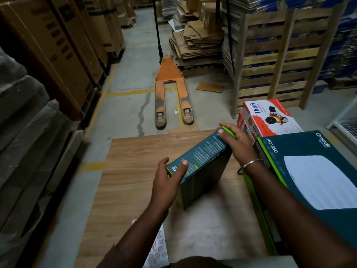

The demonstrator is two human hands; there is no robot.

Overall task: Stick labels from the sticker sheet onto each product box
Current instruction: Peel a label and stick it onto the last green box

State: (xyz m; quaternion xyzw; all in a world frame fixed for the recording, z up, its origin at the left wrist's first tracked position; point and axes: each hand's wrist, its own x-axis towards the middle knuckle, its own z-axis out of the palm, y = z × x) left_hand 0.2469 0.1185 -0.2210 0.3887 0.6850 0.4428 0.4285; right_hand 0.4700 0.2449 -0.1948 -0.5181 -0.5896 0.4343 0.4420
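Left hand (168,180) gripping the near end of a dark teal product box (201,167) standing on edge on the wooden desk (135,167), right hand (238,145) gripping its far end, sticker sheet (157,246) lying at the near edge, larger teal box (313,171) sitting right, red-and-white box (270,117) lying beyond.

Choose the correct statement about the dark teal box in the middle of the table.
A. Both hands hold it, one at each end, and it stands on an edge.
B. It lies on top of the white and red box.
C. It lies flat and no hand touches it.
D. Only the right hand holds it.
A: the left hand grips the near end and the right hand the far end of the dark teal box, which stands on edge on the table.
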